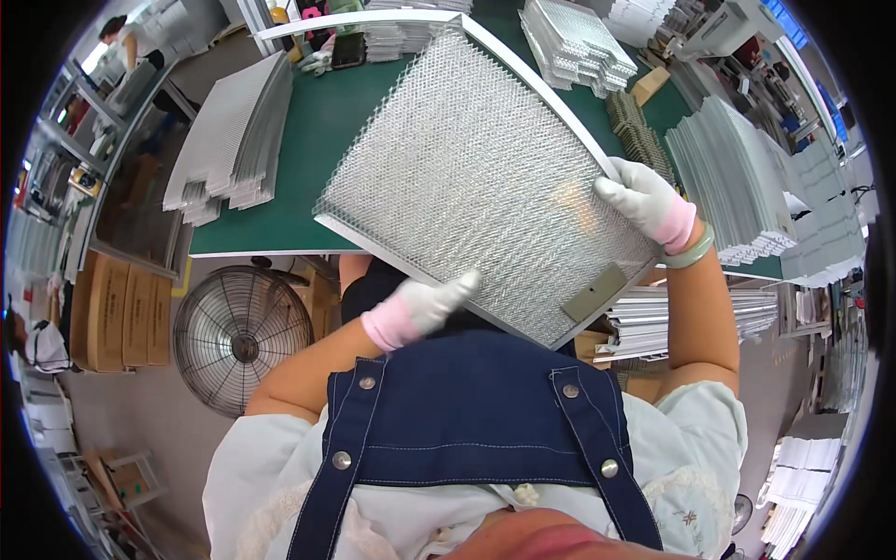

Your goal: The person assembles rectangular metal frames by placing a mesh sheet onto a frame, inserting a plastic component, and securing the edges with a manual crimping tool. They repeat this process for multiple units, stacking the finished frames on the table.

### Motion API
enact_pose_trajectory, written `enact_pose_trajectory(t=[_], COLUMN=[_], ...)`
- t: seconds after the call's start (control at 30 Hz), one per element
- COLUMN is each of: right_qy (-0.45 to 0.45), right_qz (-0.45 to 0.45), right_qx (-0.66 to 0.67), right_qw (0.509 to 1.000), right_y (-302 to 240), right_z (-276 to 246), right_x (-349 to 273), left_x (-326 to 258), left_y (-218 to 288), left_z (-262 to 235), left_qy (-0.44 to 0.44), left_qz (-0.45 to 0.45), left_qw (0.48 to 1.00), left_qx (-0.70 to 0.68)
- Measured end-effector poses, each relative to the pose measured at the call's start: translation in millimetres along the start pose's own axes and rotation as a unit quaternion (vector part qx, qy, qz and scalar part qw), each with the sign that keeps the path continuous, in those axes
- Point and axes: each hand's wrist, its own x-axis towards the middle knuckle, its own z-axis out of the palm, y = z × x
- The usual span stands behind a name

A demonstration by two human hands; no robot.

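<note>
Both gloved hands, L (pixel 425 306) & R (pixel 644 199), hold mesh filter (pixel 476 177).

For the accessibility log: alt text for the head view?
Two white-gloved hands, left hand and right hand, hold a framed metal mesh filter panel tilted above a green table stacked with mesh sheets; a floor fan stands below.

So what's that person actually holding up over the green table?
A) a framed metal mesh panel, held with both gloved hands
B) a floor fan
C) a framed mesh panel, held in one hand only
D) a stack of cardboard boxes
A: the framed metal mesh panel is held tilted above the green table, with the left hand at its lower edge and the right hand on its right edge, both in white gloves.
</note>
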Motion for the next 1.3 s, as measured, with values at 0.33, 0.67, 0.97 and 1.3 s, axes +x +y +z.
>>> enact_pose_trajectory(t=[0.33, 0.67, 0.97, 1.3], right_qy=[-0.130, -0.176, 0.142, 0.118], right_qz=[0.058, 0.015, -0.156, -0.163], right_qx=[-0.158, -0.233, -0.500, -0.499], right_qw=[0.977, 0.956, 0.840, 0.843], right_y=[10.6, -29.7, -34.6, -2.3], right_z=[-4.8, 27.4, 87.0, 90.9], right_x=[21.2, 43.0, 30.2, 42.4], left_x=[-50.2, 45.2, 73.1, 38.8], left_y=[-12.9, 173.7, 161.5, 123.8], left_z=[-55.6, 0.0, -14.3, -72.8], left_qy=[-0.222, -0.043, -0.195, -0.018], left_qz=[0.009, 0.420, 0.110, 0.182], left_qw=[0.940, 0.579, 0.707, 0.611], left_qx=[0.259, 0.698, 0.670, 0.770])
